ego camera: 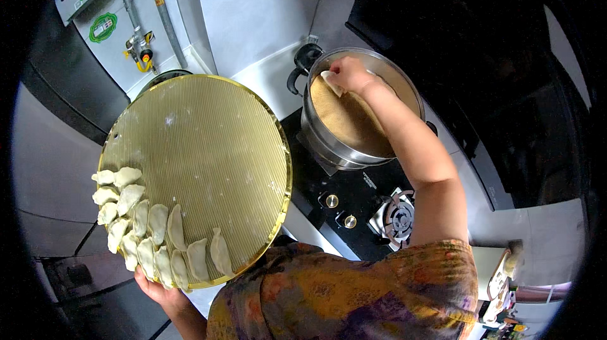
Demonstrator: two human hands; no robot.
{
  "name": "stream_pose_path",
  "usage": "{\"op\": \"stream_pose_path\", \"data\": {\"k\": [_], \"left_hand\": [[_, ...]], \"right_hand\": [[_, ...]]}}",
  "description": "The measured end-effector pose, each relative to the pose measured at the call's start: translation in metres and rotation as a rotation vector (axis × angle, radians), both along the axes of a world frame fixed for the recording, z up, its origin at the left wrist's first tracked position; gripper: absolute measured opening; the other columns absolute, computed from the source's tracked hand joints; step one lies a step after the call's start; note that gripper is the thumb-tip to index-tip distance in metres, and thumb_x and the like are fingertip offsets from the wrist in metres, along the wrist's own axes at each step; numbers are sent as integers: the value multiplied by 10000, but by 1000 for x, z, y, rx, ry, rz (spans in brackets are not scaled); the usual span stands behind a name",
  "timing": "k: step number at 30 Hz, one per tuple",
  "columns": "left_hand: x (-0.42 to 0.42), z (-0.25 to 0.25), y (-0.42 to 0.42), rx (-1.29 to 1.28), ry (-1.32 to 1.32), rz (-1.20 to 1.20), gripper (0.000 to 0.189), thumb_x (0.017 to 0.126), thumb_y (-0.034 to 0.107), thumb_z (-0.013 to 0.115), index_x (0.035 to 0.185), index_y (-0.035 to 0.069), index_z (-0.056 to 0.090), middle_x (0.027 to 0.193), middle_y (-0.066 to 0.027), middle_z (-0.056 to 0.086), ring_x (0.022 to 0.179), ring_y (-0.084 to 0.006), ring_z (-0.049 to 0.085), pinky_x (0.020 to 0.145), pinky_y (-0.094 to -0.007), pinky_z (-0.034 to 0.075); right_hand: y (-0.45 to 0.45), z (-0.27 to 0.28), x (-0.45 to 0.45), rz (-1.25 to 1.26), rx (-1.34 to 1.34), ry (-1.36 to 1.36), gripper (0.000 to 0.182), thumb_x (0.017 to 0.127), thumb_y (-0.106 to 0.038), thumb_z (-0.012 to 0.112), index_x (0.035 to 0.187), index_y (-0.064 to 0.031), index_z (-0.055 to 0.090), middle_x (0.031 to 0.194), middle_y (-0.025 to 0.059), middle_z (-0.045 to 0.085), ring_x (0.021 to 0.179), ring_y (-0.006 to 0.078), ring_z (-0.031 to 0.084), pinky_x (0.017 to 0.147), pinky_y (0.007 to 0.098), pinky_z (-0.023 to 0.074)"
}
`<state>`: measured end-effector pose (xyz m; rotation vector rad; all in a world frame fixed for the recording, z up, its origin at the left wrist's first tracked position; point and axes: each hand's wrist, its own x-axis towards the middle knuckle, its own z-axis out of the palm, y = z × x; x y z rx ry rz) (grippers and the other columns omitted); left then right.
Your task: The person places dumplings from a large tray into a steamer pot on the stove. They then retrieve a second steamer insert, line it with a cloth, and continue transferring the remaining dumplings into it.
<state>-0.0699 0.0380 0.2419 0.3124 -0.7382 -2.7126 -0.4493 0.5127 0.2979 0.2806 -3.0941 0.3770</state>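
Observation:
My left hand (159, 290) grips the lower rim of a large round gold tray (204, 150) with a ribbed surface. Several uncooked dumplings (156, 224) lie along its lower left part, with traces of flour on the rest. In the upper right, my right hand (351, 74) is inside a steel steamer pot (341, 148), pinching a pale dumpling (333, 83) near the inner wall. A tan woven liner (348, 117) covers the pot's bottom. Another pale bit shows just beyond my right hand, mostly hidden by it. My forearm covers the pot's right part.
The pot stands on a black glass gas hob (313, 188) with two knobs (340, 212) and a bare burner (398, 217) beside my right arm. A dark range hood (455, 79) hangs at the right. Gas pipes with a valve (142, 53) run down the tiled wall beyond the tray.

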Motion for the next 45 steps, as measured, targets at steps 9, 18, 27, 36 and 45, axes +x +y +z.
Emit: {"op": "stream_pose_path", "data": {"k": [9, 18, 27, 36, 45], "left_hand": [[3, -9, -2, -240, -126, 170, 523, 895, 302, 496, 1318, 9, 401, 1317, -172, 469, 1165, -304, 493, 964, -474, 436], [-3, -1, -2, -84, 130, -105, 509, 896, 285, 444, 1321, 5, 413, 1328, -151, 475, 1213, -326, 461, 1008, -512, 382], [-1, -1, 1, -61, -85, 65, 582, 834, 309, 534, 1339, 48, 408, 1320, -139, 479, 1191, -326, 467, 963, -520, 404], [-1, 8, 5, -231, 33, 10, 447, 924, 227, 403, 1288, -32, 417, 1266, -187, 503, 1092, -297, 540, 906, -467, 487], [-3, 1, 6, -327, 34, 78, 388, 902, 148, 479, 1251, -16, 441, 1244, -189, 510, 1082, -275, 538, 886, -442, 497]], "right_hand": [[-11, -20, -1, 0, 50, -66, 125, 742, -173, 643, 825, -86, 678, 897, 167, 663, 870, 324, 637, 789, 397, 495], [0, -15, -5, 46, 13, -27, 198, 766, -270, 633, 833, -92, 689, 893, 173, 661, 863, 344, 628, 774, 407, 495], [4, -14, 8, 108, 80, -75, 298, 788, -330, 621, 835, -43, 688, 876, 198, 654, 851, 362, 624, 800, 418, 487], [-2, -25, -1, 100, 92, 18, 244, 808, -276, 582, 838, -58, 686, 815, 190, 649, 790, 359, 624, 739, 412, 483], [-4, 45, 1, -51, -114, 100, 342, 836, -331, 583, 844, -4, 682, 844, 203, 659, 791, 345, 648, 760, 401, 502]]}}
